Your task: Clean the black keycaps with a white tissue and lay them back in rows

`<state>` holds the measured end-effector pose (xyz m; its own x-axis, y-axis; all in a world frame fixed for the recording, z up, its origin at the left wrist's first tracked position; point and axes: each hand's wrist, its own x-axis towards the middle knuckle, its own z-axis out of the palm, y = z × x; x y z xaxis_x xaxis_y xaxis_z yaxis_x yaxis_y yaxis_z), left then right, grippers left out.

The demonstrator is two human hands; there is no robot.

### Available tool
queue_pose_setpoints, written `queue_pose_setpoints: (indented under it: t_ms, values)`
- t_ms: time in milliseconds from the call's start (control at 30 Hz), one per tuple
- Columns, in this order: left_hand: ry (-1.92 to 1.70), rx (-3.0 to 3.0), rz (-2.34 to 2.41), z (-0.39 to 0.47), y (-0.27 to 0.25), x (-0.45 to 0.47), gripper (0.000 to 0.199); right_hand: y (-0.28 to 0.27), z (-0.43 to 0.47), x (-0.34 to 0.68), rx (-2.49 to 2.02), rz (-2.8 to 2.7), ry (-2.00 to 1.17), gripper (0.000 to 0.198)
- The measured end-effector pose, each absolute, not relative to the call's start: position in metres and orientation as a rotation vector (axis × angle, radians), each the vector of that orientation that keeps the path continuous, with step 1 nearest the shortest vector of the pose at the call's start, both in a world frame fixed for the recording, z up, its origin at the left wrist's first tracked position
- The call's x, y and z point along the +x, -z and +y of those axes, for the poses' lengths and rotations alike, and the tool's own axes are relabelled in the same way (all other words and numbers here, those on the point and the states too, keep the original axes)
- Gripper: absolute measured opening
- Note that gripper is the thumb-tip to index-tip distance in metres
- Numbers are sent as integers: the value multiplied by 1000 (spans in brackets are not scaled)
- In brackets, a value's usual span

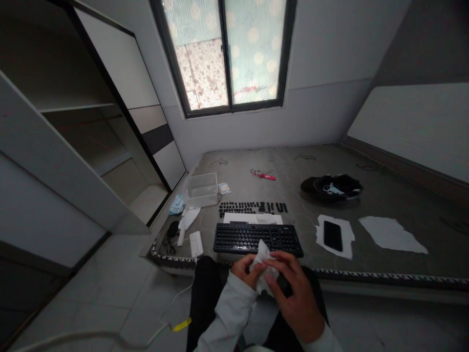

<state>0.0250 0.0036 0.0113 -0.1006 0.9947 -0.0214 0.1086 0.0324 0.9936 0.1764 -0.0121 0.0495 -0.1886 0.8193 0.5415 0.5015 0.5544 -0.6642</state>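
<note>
A crumpled white tissue (pixel 263 279) is pinched between my two hands, above my lap. My left hand (pixel 245 270) closes its fingers on the tissue's left side. On the other side, my right hand (pixel 295 296) grips it with thumb and fingers bent; whether anything lies inside the folds is hidden. Just beyond the hands is a black keyboard (pixel 256 238) with its keycaps off, lying along the front of the mattress. Loose black keycaps (pixel 236 208) are laid out in rows behind it, and a white sheet (pixel 229 218) lies between keycaps and keyboard.
To the left are a clear plastic box (pixel 201 190), a white power strip (pixel 196 244) and a black mouse (pixel 173 229). A phone (pixel 332 236) rests on white paper at right, near another torn sheet (pixel 393 234). Farther back are a black shoe (pixel 331 188) and a red item (pixel 264 175).
</note>
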Motion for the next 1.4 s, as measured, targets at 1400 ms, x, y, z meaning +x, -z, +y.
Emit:
queue_pose_setpoints:
  t_ms: [1400]
  values:
    - [-915,1745,1429,-14,-12,16,62,-34,0,190,-1062,-1817,-1103,34]
